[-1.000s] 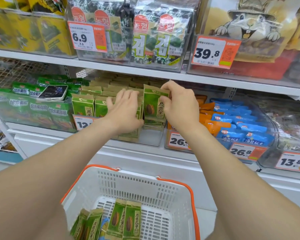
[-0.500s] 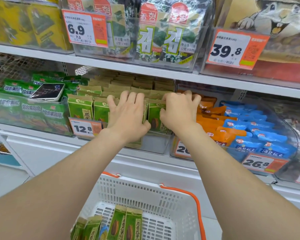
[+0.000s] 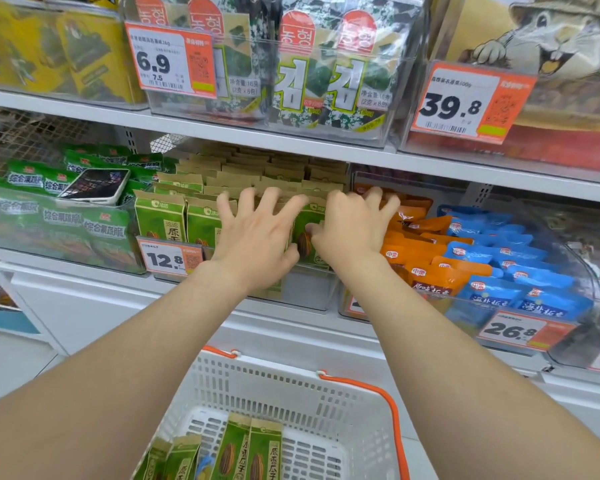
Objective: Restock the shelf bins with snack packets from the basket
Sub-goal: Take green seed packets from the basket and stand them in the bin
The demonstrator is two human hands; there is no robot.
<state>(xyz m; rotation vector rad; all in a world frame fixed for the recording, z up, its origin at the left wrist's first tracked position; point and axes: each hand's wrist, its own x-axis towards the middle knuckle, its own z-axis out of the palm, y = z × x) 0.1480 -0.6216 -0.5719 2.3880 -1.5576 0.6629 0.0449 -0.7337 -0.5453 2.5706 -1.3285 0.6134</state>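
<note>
— Where are your hands right now?

— Both are up at the middle shelf, over the clear bin [image 3: 305, 299] of green packets [image 3: 160, 220]. Your left hand [image 3: 257, 237] has its fingers spread wide and straight, lying across the tops and fronts of the packets in the middle rows. Your right hand [image 3: 350, 230] is just beside it, fingers bent at the tips over the packet tops, thumb against the face of one front packet [image 3: 307, 240]. Whether it actually pinches that packet, you cannot tell from here.

— And the stock?

— The bin holds several rows of packets standing upright, with a 12.8 price tag [image 3: 170, 256] on its front. More green packets [image 3: 250, 452] lie in the white basket [image 3: 291, 386] with the orange handle [image 3: 392, 410], below your forearms.

— What sits around the bin?

— To its left, a bin of green bags [image 3: 63, 220] with a phone [image 3: 96, 186] lying on top. To its right, orange packs [image 3: 430, 268] and blue packs [image 3: 520, 268] share a bin. Seaweed packs [image 3: 312, 71] stand on the shelf above.
</note>
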